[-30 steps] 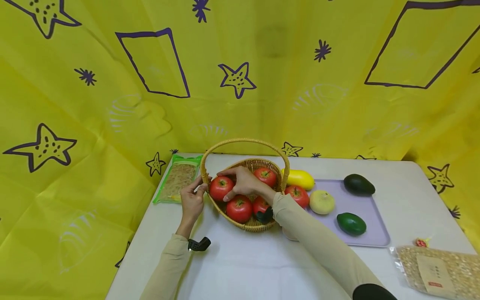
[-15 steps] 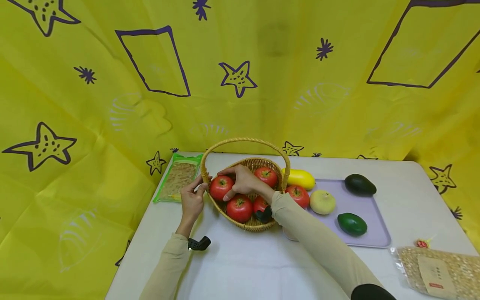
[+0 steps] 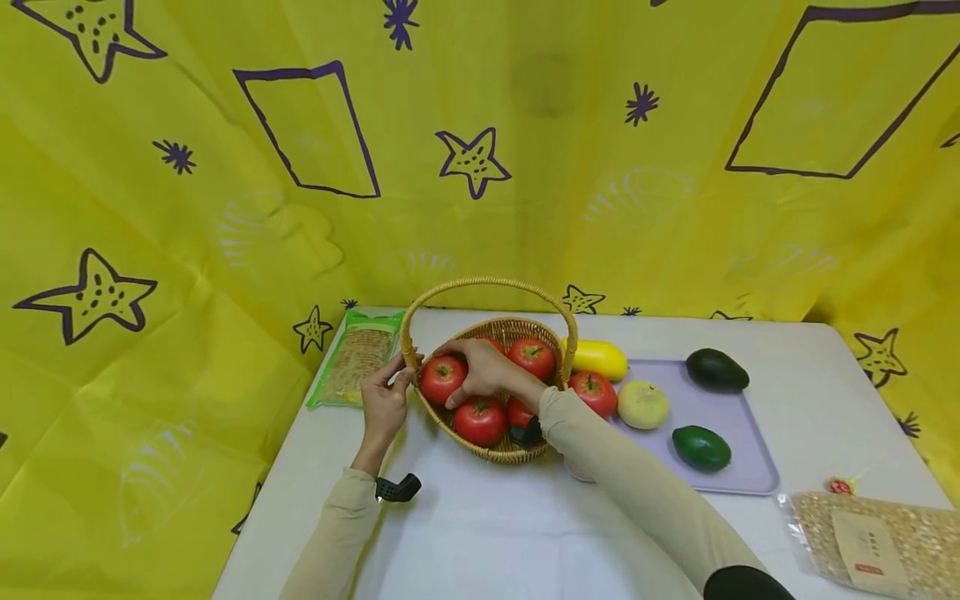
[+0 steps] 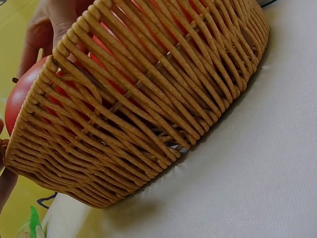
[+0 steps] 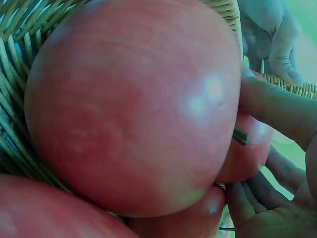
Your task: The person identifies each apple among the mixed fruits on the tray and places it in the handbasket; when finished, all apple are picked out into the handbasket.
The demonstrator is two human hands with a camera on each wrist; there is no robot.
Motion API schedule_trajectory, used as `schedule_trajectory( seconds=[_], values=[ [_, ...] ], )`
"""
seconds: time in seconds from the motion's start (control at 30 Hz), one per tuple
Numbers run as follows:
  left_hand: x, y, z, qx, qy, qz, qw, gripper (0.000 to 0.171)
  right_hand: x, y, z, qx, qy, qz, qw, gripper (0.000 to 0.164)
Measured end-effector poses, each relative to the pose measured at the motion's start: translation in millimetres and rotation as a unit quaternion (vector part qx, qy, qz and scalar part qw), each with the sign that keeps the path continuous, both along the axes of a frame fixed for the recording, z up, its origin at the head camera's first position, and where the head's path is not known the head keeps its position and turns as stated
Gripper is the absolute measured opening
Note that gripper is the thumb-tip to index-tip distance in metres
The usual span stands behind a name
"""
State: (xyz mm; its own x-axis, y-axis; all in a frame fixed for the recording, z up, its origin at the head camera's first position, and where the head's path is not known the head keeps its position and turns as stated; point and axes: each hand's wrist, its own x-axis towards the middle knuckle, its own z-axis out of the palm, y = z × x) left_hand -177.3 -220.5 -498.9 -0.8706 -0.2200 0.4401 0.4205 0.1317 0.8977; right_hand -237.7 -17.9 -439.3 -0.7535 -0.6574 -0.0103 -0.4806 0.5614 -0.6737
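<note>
A wicker basket (image 3: pixel 504 456) with a tall arched handle (image 3: pixel 491 281) stands on the table, several red apples in it. My right hand (image 3: pixel 487 367) reaches in from the right and grips the apple (image 3: pixel 441 382) at the basket's left end, thumb on its near side. At the left rim my left hand (image 3: pixel 385 404) pinches the foot of the handle. In the right wrist view another apple (image 5: pixel 133 109) looms large in front, hiding part of the gripped apple (image 5: pixel 252 148). The left wrist view is mostly filled by the woven side of the basket (image 4: pixel 138 99).
Right of the basket lies a lilac tray (image 3: pixel 757 450) bearing a pale round fruit (image 3: pixel 642 405), a dark avocado (image 3: pixel 717 371) and a green fruit (image 3: pixel 701 447). A yellow squash-like item (image 3: pixel 600 360), a green-edged packet (image 3: pixel 360 358) and a bag of grains (image 3: pixel 870 537) lie around.
My right hand has shifted slightly nearer, and part of another apple now shows behind it. The left hand keeps its place at the handle's foot.
</note>
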Motion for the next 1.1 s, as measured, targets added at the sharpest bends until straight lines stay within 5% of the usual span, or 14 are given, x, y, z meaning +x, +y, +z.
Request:
schedule_trajectory(
  seconds=[0.23, 0.47, 0.83, 1.1],
  values=[
    [1.1, 2, 0.9, -0.004, -0.009, 0.001, 0.9999, 0.031, 1.8, 10, 3.8, -0.027, 0.006, 0.023, 0.999, 0.082],
    [2.2, 2, -0.7, 0.002, -0.01, 0.003, 0.9999, 0.032, 12.5, 41, 26.8, -0.103, -0.013, 0.055, 0.993, 0.077],
    [2.5, 2, -1.3, -0.011, -0.011, 0.011, 0.9998, 0.03, 42.5, 133, 41.9, -0.236, -0.094, 0.119, 0.96, 0.089],
    [4.1, 4, 1.4, 0.003, -0.011, 0.002, 0.9999, 0.032, 58.0, 189, 41.5, -0.229, -0.023, 0.092, 0.969, 0.089]
  ],
)
